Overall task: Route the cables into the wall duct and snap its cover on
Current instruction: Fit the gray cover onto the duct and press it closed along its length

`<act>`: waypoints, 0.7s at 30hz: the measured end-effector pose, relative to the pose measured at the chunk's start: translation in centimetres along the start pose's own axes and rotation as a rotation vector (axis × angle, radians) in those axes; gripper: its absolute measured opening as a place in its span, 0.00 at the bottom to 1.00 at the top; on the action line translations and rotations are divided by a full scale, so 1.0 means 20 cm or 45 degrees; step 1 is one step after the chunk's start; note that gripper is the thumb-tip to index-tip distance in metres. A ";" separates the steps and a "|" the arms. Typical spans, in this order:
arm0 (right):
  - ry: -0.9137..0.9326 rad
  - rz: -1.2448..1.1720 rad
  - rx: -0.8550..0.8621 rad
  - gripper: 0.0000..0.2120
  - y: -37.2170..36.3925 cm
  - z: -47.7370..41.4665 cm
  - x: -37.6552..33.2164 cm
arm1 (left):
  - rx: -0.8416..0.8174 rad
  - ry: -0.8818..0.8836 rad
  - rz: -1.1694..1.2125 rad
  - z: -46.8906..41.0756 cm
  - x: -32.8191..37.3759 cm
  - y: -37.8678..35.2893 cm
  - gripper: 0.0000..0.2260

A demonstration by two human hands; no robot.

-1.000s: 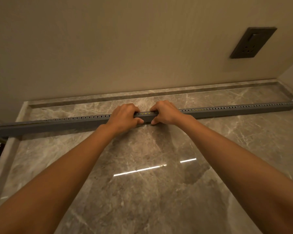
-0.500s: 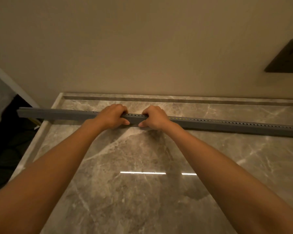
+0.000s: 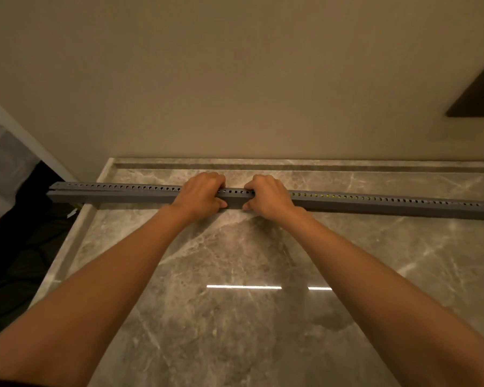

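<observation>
A long grey slotted cable duct (image 3: 118, 192) lies across the marble top, running from past the left edge off to the right. Its cover sits on top along the length. My left hand (image 3: 201, 195) and my right hand (image 3: 268, 195) grip the duct side by side near its middle, fingers curled over the far edge and thumbs on the near face. A yellow cable (image 3: 323, 195) shows through the slots just right of my right hand. The rest of the cables are hidden inside.
The beige wall (image 3: 235, 79) rises behind the marble countertop (image 3: 235, 317), which has a raised lip along the back and left. A dark socket plate (image 3: 478, 93) sits on the wall at the right. Dark floor space lies left of the counter.
The view has swung left, so the duct's left end now shows and the socket sits at the right edge. My hands have slid left along the duct, still gripping it.
</observation>
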State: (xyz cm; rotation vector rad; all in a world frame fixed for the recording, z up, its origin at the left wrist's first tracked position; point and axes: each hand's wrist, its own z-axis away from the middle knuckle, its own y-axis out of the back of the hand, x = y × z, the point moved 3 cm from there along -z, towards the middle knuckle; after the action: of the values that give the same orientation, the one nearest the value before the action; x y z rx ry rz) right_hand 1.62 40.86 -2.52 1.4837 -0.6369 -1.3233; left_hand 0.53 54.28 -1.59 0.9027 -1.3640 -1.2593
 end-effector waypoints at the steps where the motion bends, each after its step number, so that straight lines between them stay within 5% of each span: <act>1: -0.011 0.008 -0.011 0.12 0.00 0.00 -0.01 | -0.013 -0.006 0.024 0.00 -0.01 0.00 0.12; 15: -0.193 -0.050 -0.027 0.12 -0.15 -0.07 -0.39 | -0.185 -0.082 0.033 0.07 -0.50 0.14 0.15; 21: -0.247 -0.038 0.118 0.12 -0.19 -0.06 -0.49 | -0.048 -0.168 -0.022 0.12 -0.47 0.09 0.14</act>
State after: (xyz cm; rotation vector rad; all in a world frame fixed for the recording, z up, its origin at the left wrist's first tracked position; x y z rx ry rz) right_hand -0.60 51.19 -2.12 1.4536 -0.8135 -1.4902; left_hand 0.13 64.25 -1.39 0.8191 -1.4334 -1.3738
